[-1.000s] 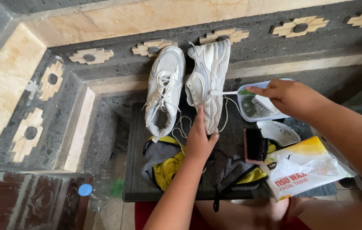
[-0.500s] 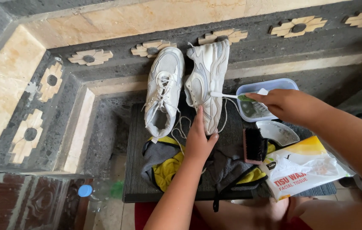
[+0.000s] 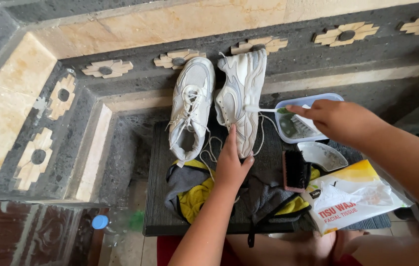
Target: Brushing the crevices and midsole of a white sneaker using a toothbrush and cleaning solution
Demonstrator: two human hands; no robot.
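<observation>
Head view: two white sneakers (image 3: 219, 106); left hand (image 3: 232, 162) flat against one, right hand (image 3: 335, 118) pinching a toothbrush (image 3: 263, 110).

White sneaker (image 3: 241, 101), upright; thin brush (image 3: 263, 109), perhaps touching.

Two sneakers lean side by side against the stone wall (image 3: 318, 74) at twelve o'clock on the mat (image 3: 155, 197): the left sneaker (image 3: 192, 106) at eleven, the right sneaker (image 3: 241, 98) beside it. At two o'clock sits a plastic container (image 3: 318, 138), a brush (image 3: 295, 170) and tissue pack (image 3: 352, 197) at four, a cloth (image 3: 189, 192) at six.
</observation>
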